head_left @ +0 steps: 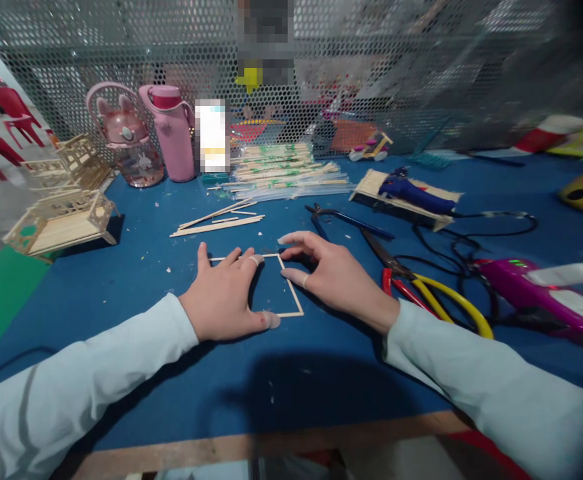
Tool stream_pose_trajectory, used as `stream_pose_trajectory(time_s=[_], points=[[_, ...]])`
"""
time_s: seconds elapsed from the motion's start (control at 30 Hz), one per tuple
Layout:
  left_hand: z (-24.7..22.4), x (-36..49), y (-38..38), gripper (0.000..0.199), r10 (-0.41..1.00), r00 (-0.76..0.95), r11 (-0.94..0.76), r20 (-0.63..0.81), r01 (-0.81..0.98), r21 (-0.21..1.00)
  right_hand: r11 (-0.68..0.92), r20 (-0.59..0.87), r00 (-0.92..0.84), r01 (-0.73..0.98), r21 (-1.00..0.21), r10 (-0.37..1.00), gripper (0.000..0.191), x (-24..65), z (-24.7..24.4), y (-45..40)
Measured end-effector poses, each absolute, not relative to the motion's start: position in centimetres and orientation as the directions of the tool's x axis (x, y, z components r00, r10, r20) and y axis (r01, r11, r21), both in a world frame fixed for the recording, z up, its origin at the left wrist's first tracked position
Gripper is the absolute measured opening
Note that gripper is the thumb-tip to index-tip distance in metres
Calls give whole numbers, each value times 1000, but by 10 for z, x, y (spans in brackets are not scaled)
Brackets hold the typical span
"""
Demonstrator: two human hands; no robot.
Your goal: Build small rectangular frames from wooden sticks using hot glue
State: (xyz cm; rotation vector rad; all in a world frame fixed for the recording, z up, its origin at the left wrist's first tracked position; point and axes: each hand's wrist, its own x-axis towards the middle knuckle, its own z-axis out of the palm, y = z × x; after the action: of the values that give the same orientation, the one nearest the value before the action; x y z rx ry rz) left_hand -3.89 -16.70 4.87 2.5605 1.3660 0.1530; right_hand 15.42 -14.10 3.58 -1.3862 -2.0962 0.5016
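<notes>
Thin wooden sticks form a four-sided frame (294, 297) on the blue tabletop, its left side hidden under my hand. My left hand (228, 293) lies spread over it, fingers at the top stick and thumb at the bottom one. At the upper right corner is my right hand (328, 273), thumb and fingertips touching or very near the frame, with a gap between them. Both hands wear pale covers on some fingertips. Just beyond lie several loose sticks (221, 227).
Nippers (351, 220), red-and-yellow-handled pliers (421, 287) and a purple glue gun (541, 293) with a black cord lie to the right. A blue tool rests on a stick-built piece (371, 187). Bundled sticks (281, 170), pink bottles (174, 137) and small stick furniture (66, 223) stand farther back.
</notes>
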Motion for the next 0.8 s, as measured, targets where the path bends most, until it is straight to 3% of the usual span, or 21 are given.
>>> stream_pose_trajectory(time_s=[0.5, 0.6, 0.7, 0.8], points=[[54, -43, -165, 93, 799, 600, -582, 37, 756, 299, 373, 223, -302, 677, -634, 927, 44, 157, 34, -140], [70, -55, -164, 71, 839, 528, -539, 130, 773, 336, 365, 279, -235, 643, -673, 931, 37, 161, 36, -140], [77, -80, -157, 41, 902, 309, -421, 301, 783, 458, 401, 381, -183, 656, -639, 906, 31, 160, 47, -142], [64, -109, -141, 35, 918, 156, -363, 364, 698, 617, 541, 383, -388, 679, -497, 839, 29, 144, 64, -149]])
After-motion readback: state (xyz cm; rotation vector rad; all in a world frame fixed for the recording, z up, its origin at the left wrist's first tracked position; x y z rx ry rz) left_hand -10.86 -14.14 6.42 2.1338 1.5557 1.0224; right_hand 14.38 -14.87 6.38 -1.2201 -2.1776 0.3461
